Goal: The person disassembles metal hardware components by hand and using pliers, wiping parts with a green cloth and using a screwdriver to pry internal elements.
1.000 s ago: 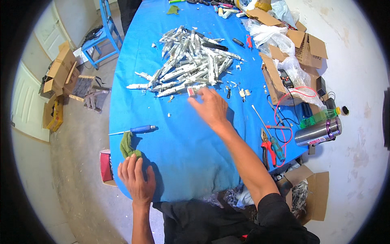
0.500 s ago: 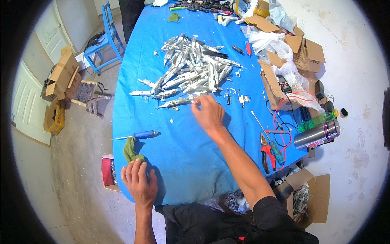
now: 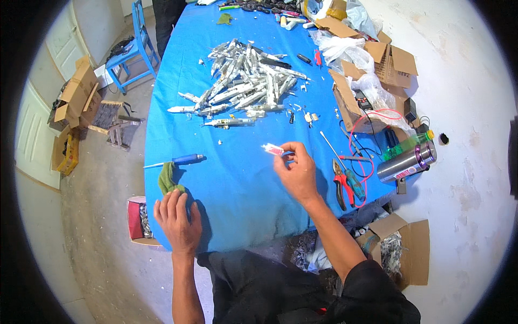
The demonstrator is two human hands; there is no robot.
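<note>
Fingertips of the right hand pinched a small oblong white-and-red piece over wrinkled blue tablecloth, near piled slender whitish parts; left hand touched crumpled green cloth, grip indeterminable.

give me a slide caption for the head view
Right hand pinching a small white-and-red piece before a pile of white parts, left hand at a green cloth.

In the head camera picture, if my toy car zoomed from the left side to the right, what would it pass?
Yellow box → blue chair → left hand → right hand, holding a small white-and-pink piece → red-handled pliers → shiny metal flask.
</note>
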